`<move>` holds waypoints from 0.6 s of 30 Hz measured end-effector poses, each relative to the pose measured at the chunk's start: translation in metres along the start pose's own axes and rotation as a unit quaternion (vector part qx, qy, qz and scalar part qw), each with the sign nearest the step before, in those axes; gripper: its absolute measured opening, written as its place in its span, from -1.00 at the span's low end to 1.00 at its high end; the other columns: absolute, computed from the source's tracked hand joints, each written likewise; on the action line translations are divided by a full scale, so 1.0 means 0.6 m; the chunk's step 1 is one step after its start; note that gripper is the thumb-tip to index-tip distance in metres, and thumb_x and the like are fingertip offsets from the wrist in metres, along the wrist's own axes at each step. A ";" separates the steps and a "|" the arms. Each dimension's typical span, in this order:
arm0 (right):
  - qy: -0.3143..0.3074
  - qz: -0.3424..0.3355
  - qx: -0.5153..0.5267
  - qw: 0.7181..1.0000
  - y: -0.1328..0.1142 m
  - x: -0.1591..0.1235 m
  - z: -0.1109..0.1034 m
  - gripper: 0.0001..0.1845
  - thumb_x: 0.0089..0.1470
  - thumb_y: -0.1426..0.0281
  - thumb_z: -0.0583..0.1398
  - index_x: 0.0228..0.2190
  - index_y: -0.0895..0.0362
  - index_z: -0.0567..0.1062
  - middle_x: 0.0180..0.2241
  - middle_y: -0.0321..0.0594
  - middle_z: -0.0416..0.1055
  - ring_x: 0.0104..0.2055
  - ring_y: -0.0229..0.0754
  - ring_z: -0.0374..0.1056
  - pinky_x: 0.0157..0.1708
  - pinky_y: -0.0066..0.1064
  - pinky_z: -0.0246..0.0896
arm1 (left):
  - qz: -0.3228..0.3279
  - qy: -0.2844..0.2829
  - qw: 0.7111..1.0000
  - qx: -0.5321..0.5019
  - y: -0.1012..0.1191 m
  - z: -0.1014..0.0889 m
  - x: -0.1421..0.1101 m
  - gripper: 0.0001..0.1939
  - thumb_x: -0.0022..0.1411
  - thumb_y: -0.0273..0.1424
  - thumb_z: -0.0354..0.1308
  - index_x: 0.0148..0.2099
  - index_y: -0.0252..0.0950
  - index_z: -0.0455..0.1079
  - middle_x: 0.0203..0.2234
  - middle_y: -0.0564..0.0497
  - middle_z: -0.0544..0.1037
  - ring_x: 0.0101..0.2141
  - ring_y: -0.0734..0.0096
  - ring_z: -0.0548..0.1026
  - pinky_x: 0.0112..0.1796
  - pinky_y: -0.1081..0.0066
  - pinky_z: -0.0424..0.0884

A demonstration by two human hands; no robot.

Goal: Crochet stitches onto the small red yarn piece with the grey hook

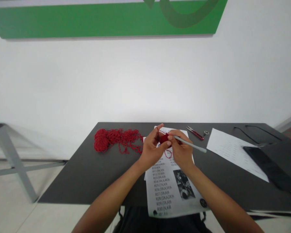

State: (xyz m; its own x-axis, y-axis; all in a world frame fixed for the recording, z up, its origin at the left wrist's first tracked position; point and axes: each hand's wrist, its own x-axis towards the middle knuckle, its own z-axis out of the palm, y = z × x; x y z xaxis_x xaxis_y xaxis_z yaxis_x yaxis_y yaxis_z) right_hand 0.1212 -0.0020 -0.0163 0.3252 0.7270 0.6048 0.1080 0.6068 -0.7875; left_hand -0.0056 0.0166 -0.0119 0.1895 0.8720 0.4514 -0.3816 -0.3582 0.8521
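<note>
Between my two hands is a small red crochet piece (pixel 164 138). My left hand (pixel 152 147) pinches it from the left, with a strand of red yarn running over the raised index finger. My right hand (pixel 182 147) grips a crochet hook (pixel 194 146) whose pale grey handle sticks out to the right; the hook's tip is hidden at the piece. A loose loop of red yarn (pixel 168 153) dangles below the fingers. Under both hands lies a printed pattern sheet (pixel 165 191) with rows of text and a dark photo.
A red yarn ball (pixel 101 140) with a tangle of loose yarn (pixel 126 137) lies on the black table (pixel 87 181) at left. To the right are red-handled thread snips (pixel 195 133), a small ring (pixel 206 133), another paper (pixel 232 152), eyeglasses (pixel 247 136) and a black phone (pixel 269 165).
</note>
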 end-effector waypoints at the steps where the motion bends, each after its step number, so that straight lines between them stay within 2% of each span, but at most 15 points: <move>1: 0.003 0.004 0.006 1.000 0.001 0.000 0.000 -0.90 0.15 0.26 0.32 -0.34 0.02 0.61 -0.31 -0.21 0.57 -0.23 -0.10 0.49 -0.25 -0.25 0.46 | -0.001 0.014 1.000 0.007 0.000 0.002 0.000 -0.41 0.10 -0.25 0.45 0.17 -0.23 0.48 -0.45 0.09 0.47 -0.43 0.48 0.39 -0.33 0.44 0.37; 4: 0.004 0.031 0.043 0.999 0.011 -0.004 0.003 -0.87 0.12 0.24 0.34 -0.32 0.02 0.61 -0.29 -0.21 0.58 -0.24 -0.10 0.49 -0.28 -0.28 0.44 | -0.003 0.038 0.999 -0.005 -0.002 0.003 0.001 -0.55 0.19 -0.20 0.37 0.09 -0.26 0.53 -0.50 0.10 0.45 -0.48 0.51 0.36 -0.40 0.47 0.33; 10: 0.011 0.098 0.126 0.987 0.022 -0.011 0.012 -0.82 0.09 0.20 0.37 -0.30 0.02 0.61 -0.35 -0.25 0.56 -0.37 -0.18 0.45 -0.39 -0.35 0.38 | -0.005 0.042 0.999 -0.018 -0.001 -0.004 0.004 -0.48 0.13 -0.20 0.42 0.11 -0.26 0.52 -0.46 0.06 0.51 -0.44 0.47 0.42 -0.37 0.46 0.37; 15: -0.016 0.054 0.071 0.996 0.013 -0.006 0.004 -0.77 0.17 0.14 0.29 -0.31 0.04 0.61 -0.33 -0.22 0.56 -0.31 -0.14 0.45 -0.34 -0.33 0.38 | -0.009 0.023 1.000 -0.009 0.003 -0.007 0.005 -0.50 0.13 -0.20 0.42 0.08 -0.31 0.53 -0.48 0.06 0.51 -0.45 0.49 0.43 -0.39 0.49 0.37; 18: -0.020 0.026 0.055 0.998 0.010 -0.002 -0.002 -0.73 0.24 0.14 0.23 -0.31 0.04 0.60 -0.31 -0.21 0.56 -0.25 -0.12 0.46 -0.24 -0.29 0.39 | -0.014 0.008 1.000 0.014 0.007 -0.009 0.006 -0.49 0.11 -0.22 0.43 0.07 -0.33 0.52 -0.47 0.07 0.51 -0.45 0.51 0.43 -0.40 0.52 0.37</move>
State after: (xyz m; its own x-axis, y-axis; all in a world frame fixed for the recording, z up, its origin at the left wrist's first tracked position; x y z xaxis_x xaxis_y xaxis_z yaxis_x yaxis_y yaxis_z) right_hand 0.1227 0.0004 -0.0220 0.2904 0.7689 0.5696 -0.0127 0.5983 -0.8012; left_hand -0.0114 0.0200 -0.0081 0.1850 0.8873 0.4225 -0.3512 -0.3418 0.8717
